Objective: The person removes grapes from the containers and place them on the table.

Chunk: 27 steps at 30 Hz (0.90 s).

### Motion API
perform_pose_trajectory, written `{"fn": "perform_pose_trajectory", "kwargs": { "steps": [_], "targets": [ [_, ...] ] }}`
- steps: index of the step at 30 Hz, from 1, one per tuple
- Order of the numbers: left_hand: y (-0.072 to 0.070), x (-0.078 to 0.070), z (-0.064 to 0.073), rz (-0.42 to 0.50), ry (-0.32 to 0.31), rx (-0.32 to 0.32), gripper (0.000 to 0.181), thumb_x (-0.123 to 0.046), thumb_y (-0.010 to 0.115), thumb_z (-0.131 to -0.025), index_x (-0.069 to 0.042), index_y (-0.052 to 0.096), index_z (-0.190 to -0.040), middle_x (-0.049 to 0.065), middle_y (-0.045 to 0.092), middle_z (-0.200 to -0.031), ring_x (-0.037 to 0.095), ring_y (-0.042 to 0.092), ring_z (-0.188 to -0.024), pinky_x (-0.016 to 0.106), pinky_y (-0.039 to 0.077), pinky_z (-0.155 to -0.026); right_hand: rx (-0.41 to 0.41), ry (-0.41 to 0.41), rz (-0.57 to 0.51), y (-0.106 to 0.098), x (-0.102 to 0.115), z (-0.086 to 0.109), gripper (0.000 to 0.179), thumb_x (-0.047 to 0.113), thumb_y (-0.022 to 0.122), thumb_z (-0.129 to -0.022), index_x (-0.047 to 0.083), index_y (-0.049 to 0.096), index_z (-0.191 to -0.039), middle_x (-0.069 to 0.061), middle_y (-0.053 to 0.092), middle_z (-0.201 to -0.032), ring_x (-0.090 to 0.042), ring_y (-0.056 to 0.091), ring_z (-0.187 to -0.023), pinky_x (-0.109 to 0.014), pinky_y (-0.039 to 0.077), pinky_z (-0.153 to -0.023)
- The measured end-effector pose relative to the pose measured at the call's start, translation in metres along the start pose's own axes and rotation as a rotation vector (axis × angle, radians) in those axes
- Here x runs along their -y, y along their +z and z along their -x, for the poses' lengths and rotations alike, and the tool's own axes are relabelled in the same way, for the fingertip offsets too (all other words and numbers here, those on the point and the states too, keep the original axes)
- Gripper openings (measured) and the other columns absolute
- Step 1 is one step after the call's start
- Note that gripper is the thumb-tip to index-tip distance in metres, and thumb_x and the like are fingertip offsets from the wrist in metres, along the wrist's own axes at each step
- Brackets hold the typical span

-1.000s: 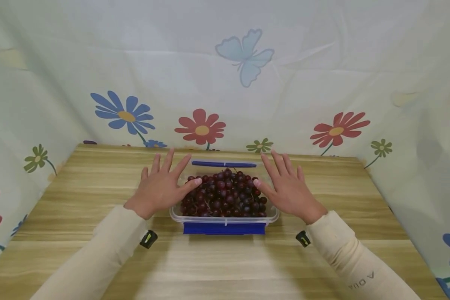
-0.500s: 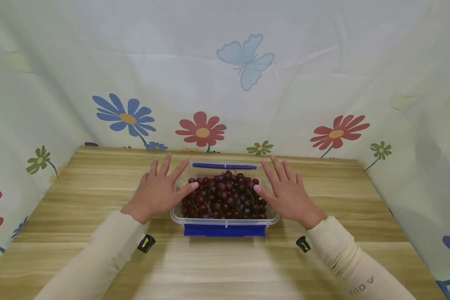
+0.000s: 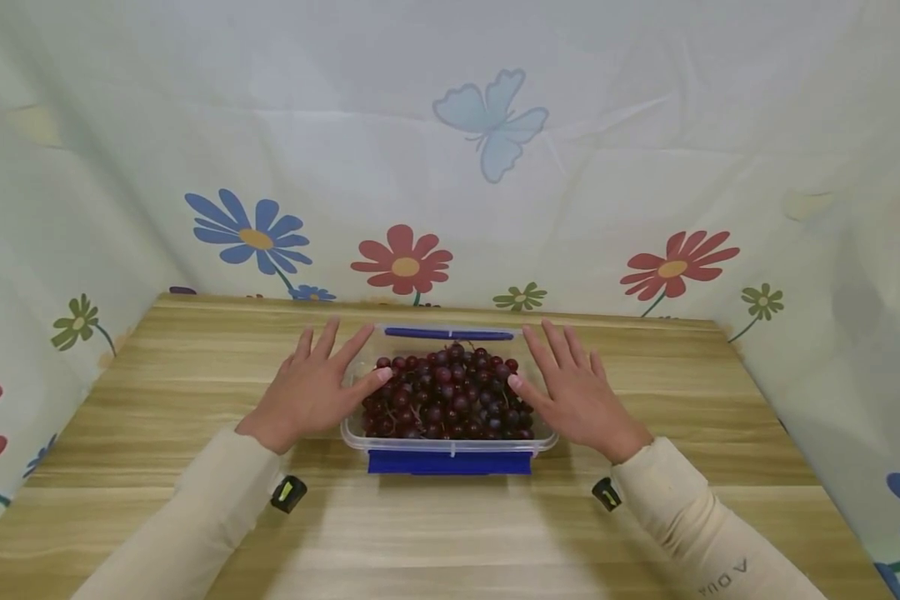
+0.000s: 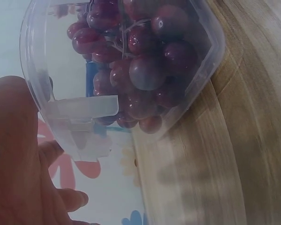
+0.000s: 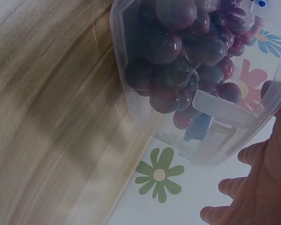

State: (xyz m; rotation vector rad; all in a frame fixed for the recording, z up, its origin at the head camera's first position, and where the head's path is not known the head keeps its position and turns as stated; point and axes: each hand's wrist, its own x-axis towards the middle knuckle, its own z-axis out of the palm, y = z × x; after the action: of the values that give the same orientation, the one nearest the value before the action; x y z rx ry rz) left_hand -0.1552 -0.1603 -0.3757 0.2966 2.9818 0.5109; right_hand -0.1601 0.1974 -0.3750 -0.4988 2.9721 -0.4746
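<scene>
A clear plastic food container (image 3: 450, 446) with blue clips stands on the table between my hands. Dark red grapes (image 3: 446, 392) on stems are heaped inside it. My left hand (image 3: 307, 392), fingers straight and spread, is at the container's left side, its thumb reaching over the rim. Mirroring it on the right, my right hand (image 3: 577, 392) has its fingers extended and its thumb over that rim. Both wrist views show grapes (image 4: 145, 70) through the clear wall, with the left palm (image 4: 14, 154) and right palm (image 5: 267, 173) up at rim height. Neither hand curls around anything.
The wood-grain table (image 3: 450, 542) runs back to a white cloth backdrop (image 3: 330, 142) printed with flowers and a butterfly. More cloth hangs along both sides. Small dark wrist devices (image 3: 288, 493) stick out by the beige cuffs.
My left hand has drifted slightly left and toward me, its thumb drawing back from the grapes. The right hand and the container have barely shifted; the camera view tilted a little.
</scene>
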Motion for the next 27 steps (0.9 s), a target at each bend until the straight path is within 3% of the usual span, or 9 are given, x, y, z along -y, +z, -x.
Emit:
{"fn": "perform_pose_trajectory", "kwargs": {
  "steps": [9,27],
  "targets": [
    [0.005,0.003,-0.001,0.097,0.000,0.028,0.082,-0.073,0.034,-0.103,-0.026,0.019,-0.168,0.028,0.009,-0.173,0.065,0.013,-0.153,0.083,0.026,-0.113,0.000,-0.005,-0.009,0.003,-0.001,0.001,0.080,0.062,0.039,-0.108,0.024,0.006,-0.170,-0.013,0.000,-0.178,-0.046,-0.002,-0.163,-0.078,0.009,-0.124],
    [0.012,0.008,-0.002,0.200,0.012,0.030,0.075,-0.065,0.035,-0.107,-0.025,0.018,-0.168,0.024,0.013,-0.174,0.056,0.019,-0.157,0.076,0.024,-0.121,-0.008,-0.012,-0.011,0.005,-0.001,0.001,0.079,0.059,0.042,-0.108,0.020,0.012,-0.169,-0.015,0.006,-0.177,-0.048,0.004,-0.162,-0.077,0.015,-0.124]
  ]
}}
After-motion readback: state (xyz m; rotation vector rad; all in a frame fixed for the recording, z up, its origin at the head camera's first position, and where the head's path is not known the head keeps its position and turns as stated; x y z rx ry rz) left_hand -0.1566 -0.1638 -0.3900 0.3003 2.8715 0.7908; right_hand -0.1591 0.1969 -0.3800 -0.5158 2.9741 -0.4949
